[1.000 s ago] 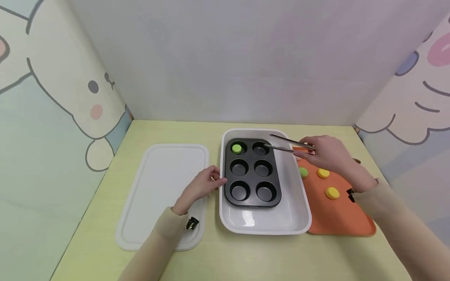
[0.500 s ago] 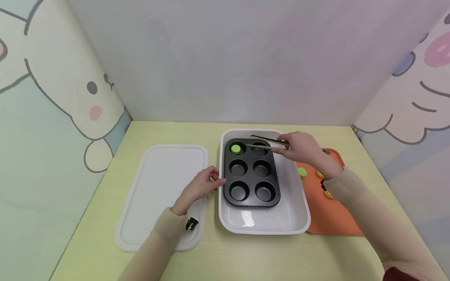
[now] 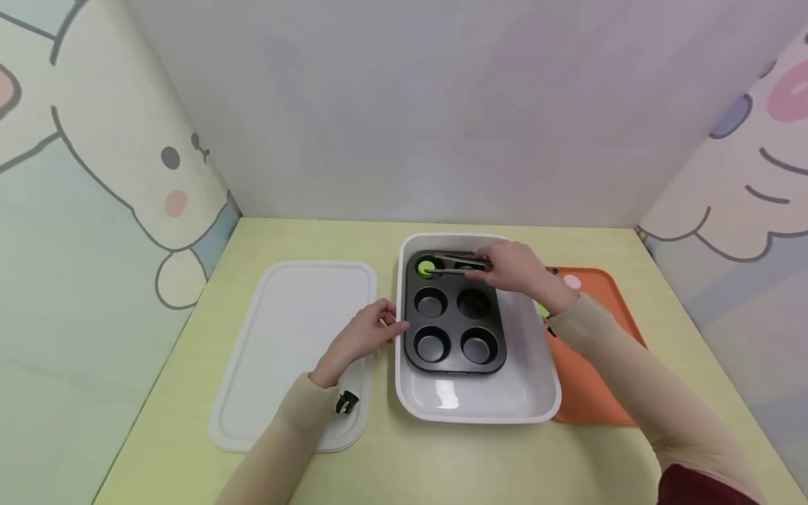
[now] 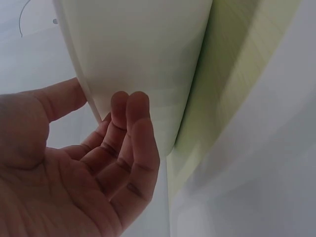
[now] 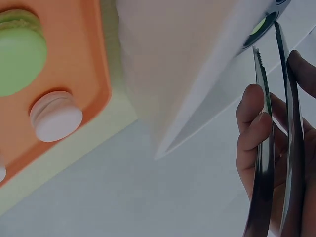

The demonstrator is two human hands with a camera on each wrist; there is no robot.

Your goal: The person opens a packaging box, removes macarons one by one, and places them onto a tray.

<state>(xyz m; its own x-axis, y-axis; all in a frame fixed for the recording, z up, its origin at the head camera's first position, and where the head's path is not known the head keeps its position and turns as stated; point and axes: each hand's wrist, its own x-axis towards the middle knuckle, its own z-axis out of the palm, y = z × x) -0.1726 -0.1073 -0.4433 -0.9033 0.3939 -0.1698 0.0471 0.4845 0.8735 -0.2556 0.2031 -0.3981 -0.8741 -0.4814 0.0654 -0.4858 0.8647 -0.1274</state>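
Observation:
A black muffin pan [image 3: 453, 330] lies inside a white basin [image 3: 480, 420]. One green macaron [image 3: 426, 268] sits in the pan's far-left cup. My right hand [image 3: 514, 268] holds metal tongs [image 3: 449, 271], their arms apart and reaching across the pan's far end; in the head view the tips are at this macaron. Whether they touch it cannot be told. In the right wrist view the tongs [image 5: 295, 133] lie between thumb and fingers. My left hand [image 3: 366, 333] holds the basin's left rim; the left wrist view shows its thumb at the rim and fingers curled by the outer wall.
To the right, an orange tray [image 3: 593, 400] bears more macarons, among them a pink macaron [image 5: 57, 116] and a green macaron [image 5: 22, 59]. My right arm covers part of it. A white tray-like board [image 3: 297, 330] lies on the left. Walls stand behind and at both sides.
My right hand has moved left across the basin with the tongs, whose tips went from the far-right cup to the green macaron in the far-left cup. My left hand stays at the rim.

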